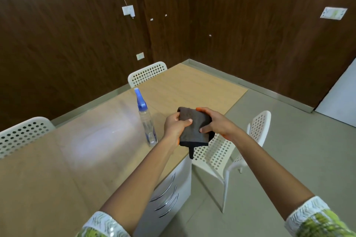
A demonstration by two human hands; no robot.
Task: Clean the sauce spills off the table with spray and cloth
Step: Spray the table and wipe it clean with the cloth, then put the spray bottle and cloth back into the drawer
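A folded dark grey cloth is held in the air above the table's right edge. My left hand grips its left side, thumb across the top. My right hand grips its right side, fingers on the front. A dark strip of the cloth hangs down below it. A clear spray bottle with a blue trigger head stands upright on the light wooden table, just left of my left hand and apart from it. A pale glossy patch lies on the tabletop left of the bottle. No sauce spill is visible.
White perforated chairs stand at the far table edge, at the left and on the right by the table's edge. A white drawer unit sits under the table. Dark wooden walls close the corner behind.
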